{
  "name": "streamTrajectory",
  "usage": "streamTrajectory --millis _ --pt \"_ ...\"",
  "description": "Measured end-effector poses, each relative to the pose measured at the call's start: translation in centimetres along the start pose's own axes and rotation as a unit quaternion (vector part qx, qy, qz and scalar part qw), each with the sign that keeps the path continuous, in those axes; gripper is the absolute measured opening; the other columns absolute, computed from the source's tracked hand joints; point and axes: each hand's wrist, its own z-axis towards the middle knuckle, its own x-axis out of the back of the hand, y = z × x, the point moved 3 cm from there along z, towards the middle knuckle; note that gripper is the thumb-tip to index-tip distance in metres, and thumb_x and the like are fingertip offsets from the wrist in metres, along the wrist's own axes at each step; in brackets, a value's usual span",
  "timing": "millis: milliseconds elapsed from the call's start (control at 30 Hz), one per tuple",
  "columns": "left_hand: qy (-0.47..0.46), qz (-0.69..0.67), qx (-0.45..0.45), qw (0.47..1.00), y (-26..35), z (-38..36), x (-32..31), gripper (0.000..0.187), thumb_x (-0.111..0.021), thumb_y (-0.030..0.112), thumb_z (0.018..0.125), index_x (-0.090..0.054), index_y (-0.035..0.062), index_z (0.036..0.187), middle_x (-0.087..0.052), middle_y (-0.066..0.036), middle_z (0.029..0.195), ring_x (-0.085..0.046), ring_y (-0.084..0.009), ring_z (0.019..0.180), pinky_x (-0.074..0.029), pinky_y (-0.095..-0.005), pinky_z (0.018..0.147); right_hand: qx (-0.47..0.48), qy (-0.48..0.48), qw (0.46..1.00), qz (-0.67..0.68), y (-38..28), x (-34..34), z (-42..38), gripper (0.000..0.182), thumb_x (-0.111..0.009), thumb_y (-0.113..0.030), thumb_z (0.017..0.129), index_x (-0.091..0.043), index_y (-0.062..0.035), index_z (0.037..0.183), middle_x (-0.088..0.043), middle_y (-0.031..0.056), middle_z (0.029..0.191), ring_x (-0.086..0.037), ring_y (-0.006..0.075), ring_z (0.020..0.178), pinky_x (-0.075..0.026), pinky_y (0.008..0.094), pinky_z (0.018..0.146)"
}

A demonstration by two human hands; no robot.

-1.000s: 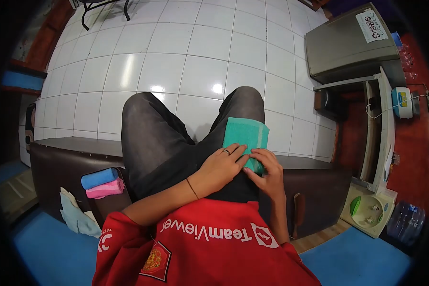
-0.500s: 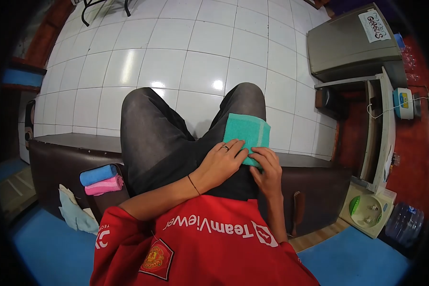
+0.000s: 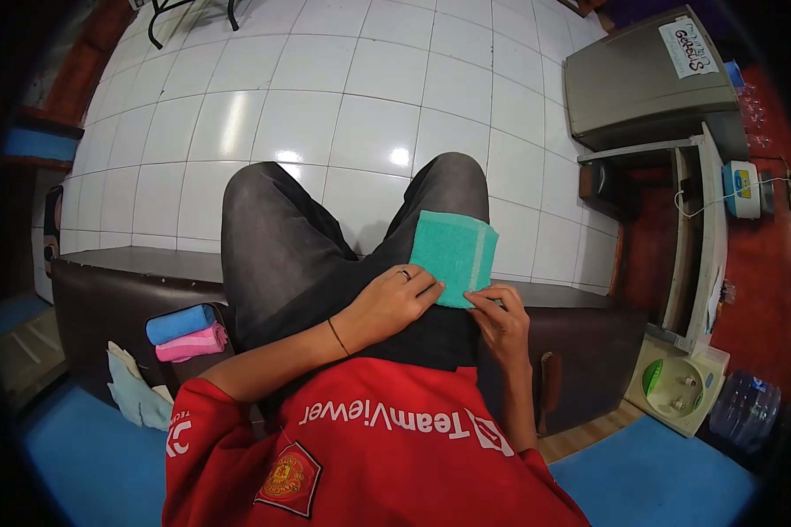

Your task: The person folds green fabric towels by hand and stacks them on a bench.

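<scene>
A green cloth (image 3: 453,255), folded into a rough square with a pale stripe down its right side, lies on my right thigh. My left hand (image 3: 400,297), wearing a ring and a thin bracelet, has its fingers closed at the near left corner. At the near right corner, my right hand (image 3: 501,318) pinches the edge between thumb and fingers. A rolled blue cloth (image 3: 180,323) and a rolled pink cloth (image 3: 192,342) sit side by side on the brown seat, to my left.
The dark brown padded seat (image 3: 132,285) runs beneath my legs. A pale blue cloth (image 3: 139,395) hangs at its left rear edge. To the right stand a grey cabinet (image 3: 650,79), a white-framed shelf (image 3: 714,228) and a large water bottle (image 3: 745,411).
My hands have drawn apart from the middle of the green cloth's near part to its two near corners. More of the cloth shows, and it lies nearly where it was.
</scene>
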Motion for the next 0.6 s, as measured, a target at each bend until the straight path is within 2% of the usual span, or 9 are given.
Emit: streamTrajectory --millis 200,300,367,600 --pt "-0.009 -0.006 0.021 1.000 -0.3 -0.2 0.4 0.033 -0.060 0.009 0.078 -0.066 0.0071 0.111 -0.060 -0.004 0.100 -0.059 -0.0188 0.096 -0.046 -0.0321 0.085 -0.010 -0.004 1.000 0.000 0.2 0.5 0.1 0.032 -0.078 0.003 0.067 -0.072 -0.0073 0.096 -0.061 0.0060 0.086 -0.060 0.0238 0.086 -0.049 0.0353 0.072" --pt "0.007 -0.056 0.029 0.998 -0.9 -0.2 0.6 0.028 -0.064 0.010 0.079 -0.068 0.0079 0.106 -0.064 -0.002 0.098 -0.060 -0.0190 0.093 -0.046 -0.0330 0.083 -0.004 -0.006 1.000 -0.004 0.2 0.6 0.2 0.030 -0.079 0.001 0.067 -0.072 -0.0070 0.095 -0.060 0.0057 0.084 -0.059 0.0232 0.084 -0.049 0.0348 0.071" --pt "0.010 -0.156 0.066 0.986 -1.4 -0.2 1.1 0.021 -0.068 0.011 0.080 -0.070 0.0079 0.101 -0.067 -0.001 0.095 -0.061 -0.0204 0.090 -0.047 -0.0337 0.081 -0.007 -0.006 1.000 -0.004 0.4 0.5 0.2 0.028 -0.080 -0.002 0.067 -0.072 -0.0072 0.094 -0.060 0.0054 0.083 -0.059 0.0226 0.081 -0.049 0.0344 0.070" --pt "0.012 -0.218 0.117 0.969 -2.8 -0.1 0.7 0.016 -0.070 0.013 0.081 -0.071 0.0068 0.096 -0.070 -0.006 0.092 -0.064 -0.0239 0.085 -0.049 -0.0349 0.076 -0.014 -0.004 1.000 -0.020 1.5 0.7 0.1 0.019 -0.079 -0.006 0.071 -0.070 -0.0050 0.088 -0.061 0.0062 0.084 -0.057 0.0231 0.077 -0.047 0.0348 0.064"
